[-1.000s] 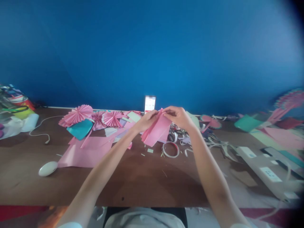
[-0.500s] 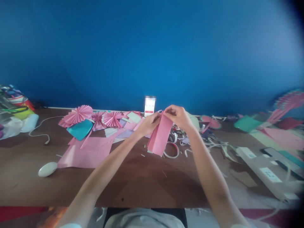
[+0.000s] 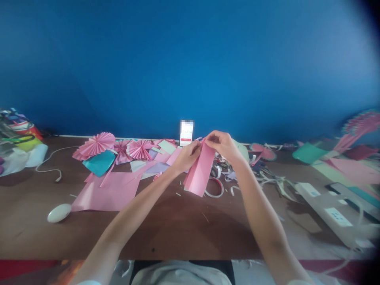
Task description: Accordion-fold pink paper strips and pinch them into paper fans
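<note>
A folded pink sheet of paper (image 3: 200, 171) hangs tilted above the table, its lower end toward me. My left hand (image 3: 190, 153) pinches its upper left edge, fingers closed. At the top right corner, my right hand (image 3: 221, 143) grips the same paper between thumb and fingers. The layers fan slightly apart along the lower left side. Just behind the paper's lower right side lies a roll of tape (image 3: 215, 187) on the table. How the far side of the paper is folded is hidden.
Pleated pink paper fans (image 3: 101, 143), a teal paper piece (image 3: 99, 163) and a pink sheet (image 3: 103, 194) lie left, near a white mouse (image 3: 59, 213). A lit phone (image 3: 186, 133) stands against the blue wall. Right are paper scraps and a power strip (image 3: 329, 209).
Both hands keep their grip on the pink paper and stay nearly in place. Its lower end has shifted very slightly. The view has moved a little.
</note>
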